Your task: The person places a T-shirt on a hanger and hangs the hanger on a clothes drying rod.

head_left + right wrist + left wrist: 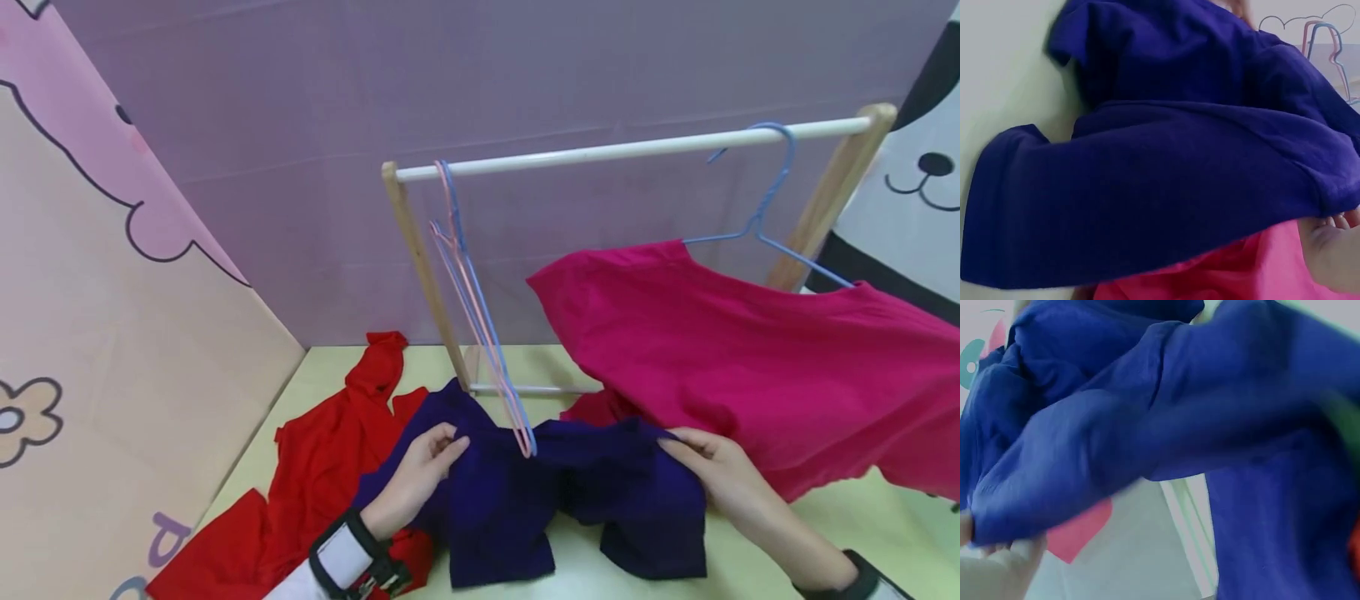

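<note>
Both hands hold up a dark blue garment [510, 500], its two hemmed ends hanging down over the pale table. My left hand [423, 471] pinches its upper edge at the left, thumb against fingers. At the opposite side my right hand [708, 467] grips the other upper corner, with the cloth sagging between. In the right wrist view one broad hemmed end of the garment [1147, 194] stretches across, and the right fingers [1341, 222] show at its edge. Folds of the blue cloth [1116, 437] fill much of the left wrist view, partly blurred.
A rack with a white bar [600, 154] and wooden posts stands behind. Pink and blue hangers [487, 333] hang at its left end, overlapping the garment. A pink shirt [720, 350] hangs at right on a blue hanger [765, 200]. Red clothing [322, 467] lies crumpled at left.
</note>
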Motion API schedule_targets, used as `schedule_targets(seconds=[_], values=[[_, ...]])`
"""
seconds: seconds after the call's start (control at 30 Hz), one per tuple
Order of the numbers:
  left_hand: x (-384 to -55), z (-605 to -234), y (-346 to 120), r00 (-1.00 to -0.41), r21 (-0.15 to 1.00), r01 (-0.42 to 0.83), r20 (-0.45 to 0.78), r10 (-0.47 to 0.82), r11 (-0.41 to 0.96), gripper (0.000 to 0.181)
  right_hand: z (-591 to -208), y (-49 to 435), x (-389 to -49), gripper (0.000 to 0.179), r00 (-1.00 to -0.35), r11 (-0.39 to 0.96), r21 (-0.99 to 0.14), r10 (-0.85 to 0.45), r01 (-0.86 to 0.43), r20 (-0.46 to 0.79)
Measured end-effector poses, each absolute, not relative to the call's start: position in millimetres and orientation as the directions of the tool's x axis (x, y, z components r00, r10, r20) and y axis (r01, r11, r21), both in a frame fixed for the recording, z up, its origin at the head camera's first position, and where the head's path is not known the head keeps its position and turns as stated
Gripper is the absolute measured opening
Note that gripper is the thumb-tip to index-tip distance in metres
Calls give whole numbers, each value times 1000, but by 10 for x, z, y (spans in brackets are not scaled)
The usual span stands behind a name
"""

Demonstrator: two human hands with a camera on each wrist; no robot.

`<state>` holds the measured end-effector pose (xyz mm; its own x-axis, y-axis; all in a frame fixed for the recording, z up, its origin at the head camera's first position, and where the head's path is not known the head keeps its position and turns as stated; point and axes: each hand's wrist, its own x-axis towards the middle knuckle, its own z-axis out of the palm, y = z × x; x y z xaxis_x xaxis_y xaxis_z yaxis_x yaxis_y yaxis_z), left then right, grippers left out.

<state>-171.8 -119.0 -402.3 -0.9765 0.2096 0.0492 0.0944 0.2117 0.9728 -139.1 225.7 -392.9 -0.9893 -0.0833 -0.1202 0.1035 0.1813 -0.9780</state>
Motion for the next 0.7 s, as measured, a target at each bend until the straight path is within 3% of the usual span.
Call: schedule_targets(seconds=[0.2, 0.53, 0.7], values=[[-1694, -3930, -1179, -981, 978, 141, 117, 156, 155, 15, -3901, 2270, -1401, 33, -993, 231, -970, -80, 71, -92], [-1583, -3781, -1128, -957, 914, 271, 222, 187, 303, 5, -4019, 2333, -1473, 35, -988, 366, -925, -72, 98, -133], [-1522, -3667, -1080, -956, 901, 273, 217, 195, 336, 5, -4074, 2336, -1545, 32, -989, 495, -868, -140, -34, -41]])
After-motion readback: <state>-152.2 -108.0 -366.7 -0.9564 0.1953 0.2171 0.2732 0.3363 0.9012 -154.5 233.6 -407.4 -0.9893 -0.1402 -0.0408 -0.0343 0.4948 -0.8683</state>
